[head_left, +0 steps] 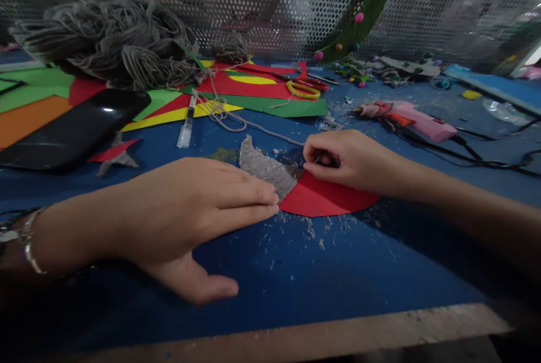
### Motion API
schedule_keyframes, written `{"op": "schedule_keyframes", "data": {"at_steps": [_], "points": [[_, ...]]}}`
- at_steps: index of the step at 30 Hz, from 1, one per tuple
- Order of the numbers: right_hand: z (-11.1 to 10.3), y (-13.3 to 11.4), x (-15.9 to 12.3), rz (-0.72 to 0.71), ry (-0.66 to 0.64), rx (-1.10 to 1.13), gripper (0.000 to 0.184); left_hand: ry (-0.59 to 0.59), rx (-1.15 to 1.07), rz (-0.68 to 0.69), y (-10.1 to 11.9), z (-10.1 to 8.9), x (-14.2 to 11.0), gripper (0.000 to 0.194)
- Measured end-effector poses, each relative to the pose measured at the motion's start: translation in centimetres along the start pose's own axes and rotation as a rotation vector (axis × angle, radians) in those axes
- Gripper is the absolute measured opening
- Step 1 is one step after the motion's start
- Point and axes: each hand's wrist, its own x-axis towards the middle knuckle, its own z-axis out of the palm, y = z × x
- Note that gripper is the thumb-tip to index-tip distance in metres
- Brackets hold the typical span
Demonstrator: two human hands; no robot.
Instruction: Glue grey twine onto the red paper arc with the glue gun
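A red paper cutout (329,197) lies flat on the blue table, its left part covered by rows of grey yarn (266,165) that taper to a curved tip. My left hand (198,199) lies flat with fingers stretched out, the fingertips pressing on the yarn's lower edge and the thumb held apart. Over the upper edge of the red paper, my right hand (338,160) is closed in a pinch on a yarn strand (270,132). That strand runs back to the left, toward loose loops.
Behind lie a big grey yarn bundle (122,41), yellow-handled scissors (303,90), coloured paper (253,84) and a syringe-like tube (186,123). A black phone (76,129) rests at left. A pink glue gun (418,119) with its cord lies right. A perforated metal panel (253,8) stands at the back.
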Motion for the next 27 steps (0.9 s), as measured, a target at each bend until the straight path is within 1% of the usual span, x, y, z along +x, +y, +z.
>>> {"op": "schedule_keyframes", "data": {"at_steps": [8, 11, 15, 17, 24, 27], "points": [[0.0, 0.1, 0.0, -0.011, 0.015, -0.002, 0.011, -0.01, 0.011, 0.015, 0.0, -0.2, -0.1, 0.05], [-0.1, 0.2, -0.1, -0.007, 0.018, 0.039, 0.01, -0.005, 0.001, 0.022, -0.1, -0.1, -0.3, 0.05], [-0.3, 0.2, 0.0, 0.061, -0.005, 0.123, 0.016, -0.007, -0.016, 0.013, -0.2, -0.1, -0.5, 0.052], [-0.3, -0.1, 0.0, 0.107, 0.01, 0.144, 0.019, -0.019, -0.013, 0.006, -0.1, -0.1, -0.5, 0.052], [0.6, -1.5, -0.1, 0.151, 0.087, 0.078, 0.023, -0.01, -0.013, -0.006, 0.0, 0.0, -0.3, 0.051], [0.7, -1.5, -0.2, 0.165, 0.083, 0.074, 0.024, -0.01, -0.025, -0.02, 0.0, 0.0, -0.4, 0.051]]}}
